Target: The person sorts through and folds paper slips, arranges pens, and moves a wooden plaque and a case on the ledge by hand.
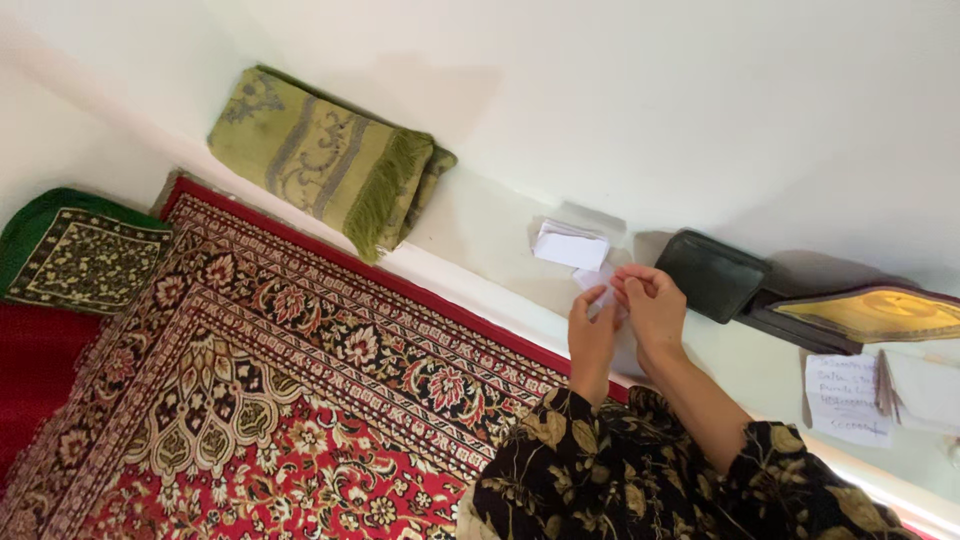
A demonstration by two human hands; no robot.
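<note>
My left hand and my right hand meet over the white floor, both pinching a small white piece of paper between their fingertips. Just beyond the hands lies a folded white paper on the floor. My sleeves are dark with a gold flower print. The part of the small paper inside my fingers is hidden.
A red patterned carpet covers the left. A folded green fringed mat lies by the wall, a green cushion at far left. A black wallet, a dark open case and a written notepad lie to the right.
</note>
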